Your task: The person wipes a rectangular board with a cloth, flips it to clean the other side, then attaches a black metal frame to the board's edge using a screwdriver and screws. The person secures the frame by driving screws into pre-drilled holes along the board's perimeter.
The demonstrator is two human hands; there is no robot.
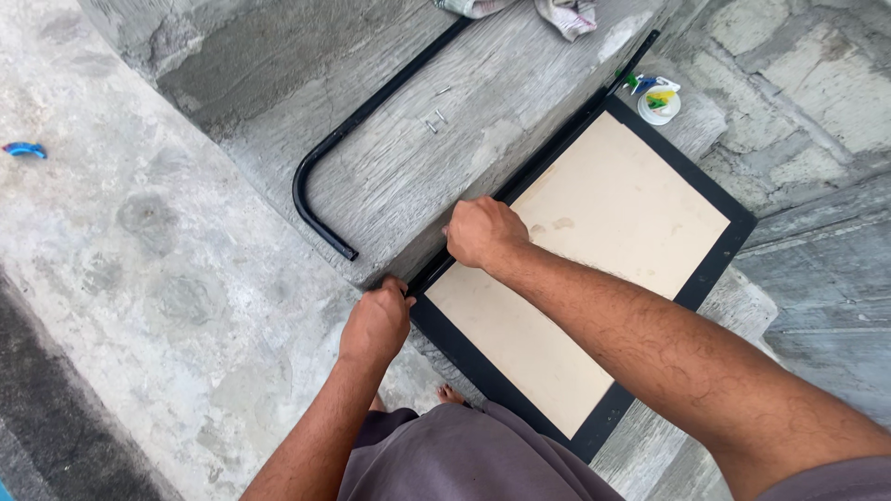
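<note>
Left hand (376,322) closed on black frame (715,264) corner at 7 o'clock; right hand (481,230) fisted on its top edge; bent black tube (320,158) at 11 o'clock.

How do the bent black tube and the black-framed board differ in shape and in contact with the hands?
The bent black tube is a thin open bar with a curve; the black-framed board is a flat rectangle with a beige panel. The tube lies untouched, while the left hand and right hand grip the board's edge. Both rest on concrete steps.
</note>
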